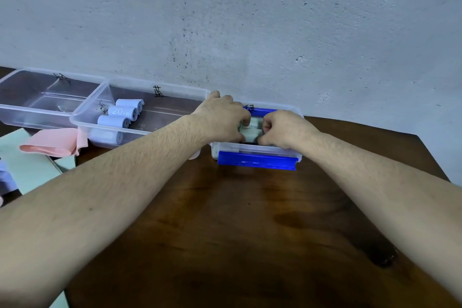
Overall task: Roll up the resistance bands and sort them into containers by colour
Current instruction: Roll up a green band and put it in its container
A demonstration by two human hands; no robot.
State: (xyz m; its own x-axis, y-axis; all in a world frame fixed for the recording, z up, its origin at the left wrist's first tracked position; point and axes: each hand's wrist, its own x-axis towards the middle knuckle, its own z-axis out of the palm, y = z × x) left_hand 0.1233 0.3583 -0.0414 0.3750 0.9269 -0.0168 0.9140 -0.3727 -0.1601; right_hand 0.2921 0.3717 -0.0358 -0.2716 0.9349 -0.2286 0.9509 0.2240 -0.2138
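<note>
- Left hand [222, 117] and right hand [282, 130], fingers curled, together grip a pale green rolled band [253, 127] inside the blue-clipped container [257, 157].
- Left of the left hand, a clear container [85, 117] holds blue rolls [120, 115].
- Beyond it, a pink band [50, 145] lies on the surface [250, 220].

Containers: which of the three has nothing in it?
The far-left clear container. The middle container holds blue rolls; the blue-handled container on the right holds pale green rolls, with both hands in it.
</note>
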